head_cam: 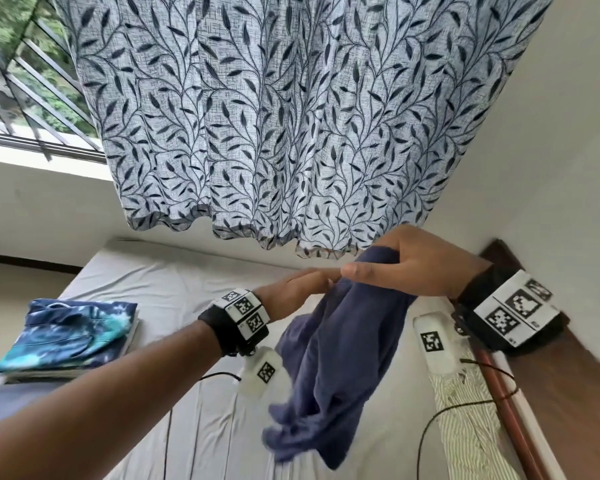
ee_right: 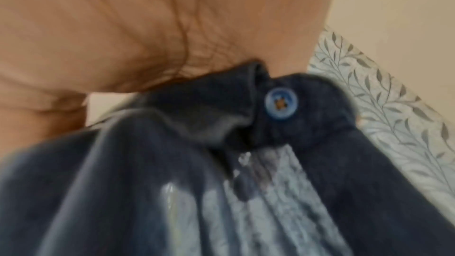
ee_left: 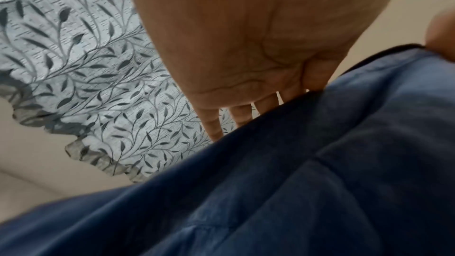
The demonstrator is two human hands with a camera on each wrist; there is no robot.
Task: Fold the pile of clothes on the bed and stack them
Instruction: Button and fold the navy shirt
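Daylight from window (head_cam: 32, 81) – head view sharp, edges warped; wrist views blurred.

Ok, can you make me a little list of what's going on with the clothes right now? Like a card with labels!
held up: blue shirt, hanging in the air over the bed
right hand: grips the top of the shirt
left hand: fingers straight, reaching to the shirt's top edge
shirt detail: a blue button near the gripped part
already folded: a stack with a blue-green tie-dye piece on top
still waiting: striped shirt lying on the bed
behind: leaf curtain
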